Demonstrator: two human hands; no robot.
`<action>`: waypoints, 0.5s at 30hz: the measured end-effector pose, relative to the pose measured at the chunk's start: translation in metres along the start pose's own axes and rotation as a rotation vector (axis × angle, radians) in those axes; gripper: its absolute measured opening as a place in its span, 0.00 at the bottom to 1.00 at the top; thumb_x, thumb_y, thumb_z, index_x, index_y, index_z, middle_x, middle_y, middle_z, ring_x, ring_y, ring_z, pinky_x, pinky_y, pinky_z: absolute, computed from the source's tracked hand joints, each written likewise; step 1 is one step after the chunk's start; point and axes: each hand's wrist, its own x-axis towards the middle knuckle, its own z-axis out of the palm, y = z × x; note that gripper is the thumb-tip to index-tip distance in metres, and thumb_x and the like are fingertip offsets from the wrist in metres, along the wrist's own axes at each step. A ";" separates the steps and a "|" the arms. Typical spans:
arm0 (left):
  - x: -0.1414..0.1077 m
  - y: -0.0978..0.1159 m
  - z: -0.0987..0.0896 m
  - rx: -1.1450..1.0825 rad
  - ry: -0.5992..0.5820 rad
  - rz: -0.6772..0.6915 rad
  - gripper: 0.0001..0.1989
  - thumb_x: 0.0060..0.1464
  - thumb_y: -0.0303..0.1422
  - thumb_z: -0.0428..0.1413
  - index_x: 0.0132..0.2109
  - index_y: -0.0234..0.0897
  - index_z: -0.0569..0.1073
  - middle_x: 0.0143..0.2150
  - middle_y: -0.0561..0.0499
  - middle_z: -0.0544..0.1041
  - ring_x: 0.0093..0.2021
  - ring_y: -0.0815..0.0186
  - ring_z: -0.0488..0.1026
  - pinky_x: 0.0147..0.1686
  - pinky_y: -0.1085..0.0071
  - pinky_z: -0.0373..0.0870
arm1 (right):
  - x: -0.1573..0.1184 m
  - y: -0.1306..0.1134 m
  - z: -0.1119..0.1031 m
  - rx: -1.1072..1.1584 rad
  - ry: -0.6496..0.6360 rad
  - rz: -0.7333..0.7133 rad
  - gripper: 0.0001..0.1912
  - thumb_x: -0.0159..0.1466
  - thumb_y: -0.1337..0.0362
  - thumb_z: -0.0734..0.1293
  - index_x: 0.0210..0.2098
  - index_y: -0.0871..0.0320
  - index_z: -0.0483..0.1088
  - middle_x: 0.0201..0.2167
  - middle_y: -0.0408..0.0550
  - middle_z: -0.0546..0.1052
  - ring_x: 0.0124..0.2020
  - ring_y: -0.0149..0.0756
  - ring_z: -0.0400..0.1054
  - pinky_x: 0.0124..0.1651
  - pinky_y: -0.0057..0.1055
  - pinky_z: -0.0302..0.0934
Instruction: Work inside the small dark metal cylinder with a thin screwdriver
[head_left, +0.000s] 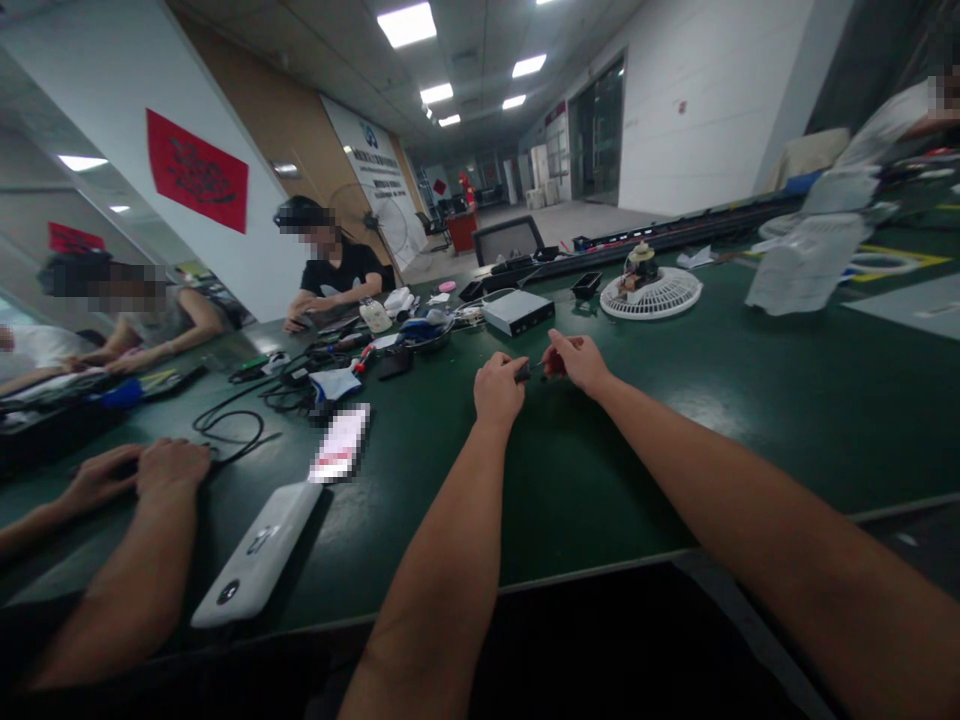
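Note:
Over the green table (600, 480), my left hand (499, 390) is closed around a small dark object (523, 373) whose end sticks out toward the right. A thin piece seems to run from it across the narrow gap between my hands. My right hand (576, 362) has its thumb and fingers pinched together, level with that end. Whatever the right fingers hold is too small and blurred to name. Just beyond my hands lies a grey metal box (519, 312).
A white fan grille with a motor (651, 292) stands beyond my right hand. Cables (232, 420), a phone (341, 443) and a white power bank-like device (259, 555) lie leftward. A co-worker's hands (150, 470) rest at the left; other people sit across.

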 end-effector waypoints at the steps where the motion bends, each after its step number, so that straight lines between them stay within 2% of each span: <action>1: 0.000 0.000 0.000 0.001 -0.002 0.001 0.19 0.59 0.30 0.61 0.57 0.48 0.79 0.48 0.49 0.75 0.47 0.60 0.73 0.48 0.65 0.69 | 0.000 0.001 0.000 -0.040 0.023 -0.018 0.34 0.64 0.36 0.64 0.20 0.59 0.74 0.15 0.50 0.74 0.15 0.33 0.68 0.19 0.29 0.59; 4: 0.000 0.000 0.000 0.009 0.001 -0.015 0.20 0.59 0.29 0.60 0.57 0.48 0.79 0.49 0.48 0.75 0.48 0.60 0.73 0.48 0.64 0.69 | 0.001 0.003 -0.002 -0.110 0.121 -0.044 0.33 0.66 0.37 0.63 0.19 0.58 0.72 0.15 0.49 0.72 0.15 0.34 0.67 0.20 0.31 0.61; 8: 0.000 -0.001 0.000 0.015 -0.006 -0.036 0.20 0.58 0.29 0.60 0.57 0.48 0.78 0.49 0.48 0.75 0.48 0.59 0.73 0.48 0.64 0.69 | 0.004 0.004 -0.008 -0.192 0.221 -0.074 0.24 0.67 0.45 0.65 0.27 0.58 0.75 0.23 0.49 0.78 0.20 0.34 0.71 0.24 0.30 0.64; 12: 0.000 -0.001 0.001 0.014 -0.008 -0.045 0.19 0.59 0.30 0.60 0.57 0.48 0.79 0.48 0.48 0.75 0.47 0.60 0.74 0.48 0.65 0.69 | 0.005 0.008 -0.012 -0.539 0.127 -0.069 0.15 0.67 0.53 0.66 0.31 0.55 0.77 0.27 0.47 0.81 0.25 0.36 0.73 0.30 0.31 0.62; 15: -0.001 0.000 0.001 0.012 -0.012 -0.051 0.18 0.60 0.30 0.59 0.56 0.48 0.79 0.48 0.48 0.75 0.47 0.60 0.74 0.48 0.65 0.70 | 0.002 0.007 -0.010 -0.788 -0.003 -0.107 0.05 0.61 0.62 0.73 0.30 0.56 0.77 0.29 0.46 0.81 0.30 0.37 0.73 0.33 0.31 0.60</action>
